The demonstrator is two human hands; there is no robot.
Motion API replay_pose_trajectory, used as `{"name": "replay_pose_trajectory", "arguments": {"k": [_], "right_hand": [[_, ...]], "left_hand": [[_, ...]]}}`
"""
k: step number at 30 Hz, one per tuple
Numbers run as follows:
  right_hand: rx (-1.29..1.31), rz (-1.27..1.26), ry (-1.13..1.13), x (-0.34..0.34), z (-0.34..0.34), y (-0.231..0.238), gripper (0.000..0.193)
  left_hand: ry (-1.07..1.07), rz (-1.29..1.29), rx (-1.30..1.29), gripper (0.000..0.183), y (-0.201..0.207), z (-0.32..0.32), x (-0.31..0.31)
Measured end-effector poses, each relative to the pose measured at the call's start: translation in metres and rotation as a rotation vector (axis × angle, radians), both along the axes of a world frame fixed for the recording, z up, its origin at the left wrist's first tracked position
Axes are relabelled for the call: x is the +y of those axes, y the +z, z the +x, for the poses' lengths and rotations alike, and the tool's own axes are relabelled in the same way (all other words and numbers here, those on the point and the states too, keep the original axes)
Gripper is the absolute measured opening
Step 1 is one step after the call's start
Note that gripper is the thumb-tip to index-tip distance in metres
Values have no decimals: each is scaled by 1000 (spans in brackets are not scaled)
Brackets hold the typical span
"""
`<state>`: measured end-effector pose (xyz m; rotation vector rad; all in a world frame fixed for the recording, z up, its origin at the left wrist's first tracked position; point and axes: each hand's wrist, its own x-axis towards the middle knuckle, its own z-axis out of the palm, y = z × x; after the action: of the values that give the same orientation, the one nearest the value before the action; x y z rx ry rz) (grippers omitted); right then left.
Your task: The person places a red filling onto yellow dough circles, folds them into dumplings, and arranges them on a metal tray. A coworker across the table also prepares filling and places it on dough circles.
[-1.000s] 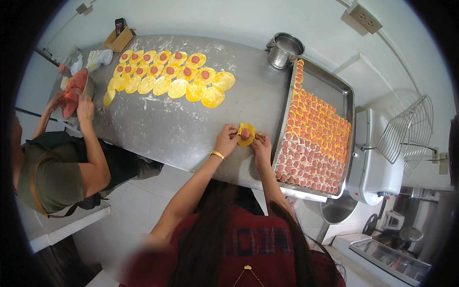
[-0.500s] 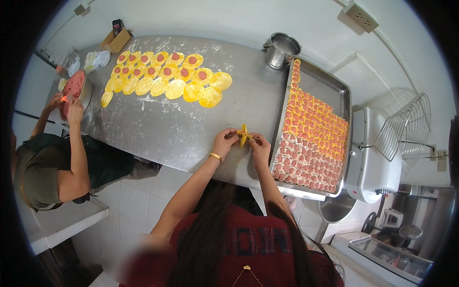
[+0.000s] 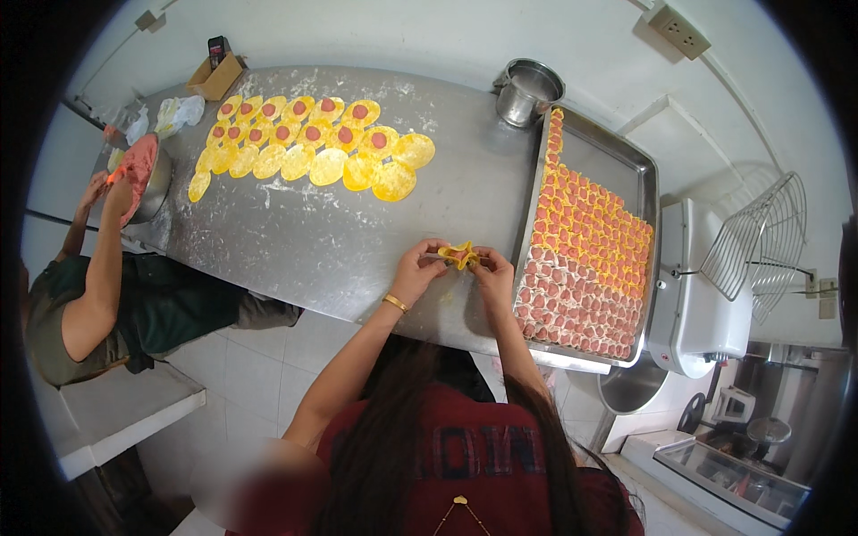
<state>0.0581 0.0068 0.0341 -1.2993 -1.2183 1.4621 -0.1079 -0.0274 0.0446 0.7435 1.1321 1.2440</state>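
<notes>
Yellow wrapper [image 3: 458, 255] over the near part of the worktop [image 3: 295, 241], left of the tray [image 3: 610, 165], pinched at opposite sides by the fingertips of the left hand [image 3: 418, 273] and right hand [image 3: 494, 275]. Its rim, folded into points a moment earlier, now stands ruffled and wider, suggesting that gathering is under way but unfinished.
</notes>
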Motion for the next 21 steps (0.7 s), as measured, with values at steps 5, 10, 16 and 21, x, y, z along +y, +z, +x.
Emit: {"name": "replay_pose_trajectory", "arguments": {"k": [5,10,16,21], "right_hand": [[-266,182,158,3,-1,-2,38],[-332,280,266,-6,1,-2,44],[-570,451,357,0,3,1,37],[-681,571,323,-3,5,8,31]], "left_hand": [[24,284,670,17,-16,0,-1],[-53,313,779,19,-27,4,-10],[-136,123,655,28,-26,10,-7],[-150,167,839,32,-21,11,-3]]}}
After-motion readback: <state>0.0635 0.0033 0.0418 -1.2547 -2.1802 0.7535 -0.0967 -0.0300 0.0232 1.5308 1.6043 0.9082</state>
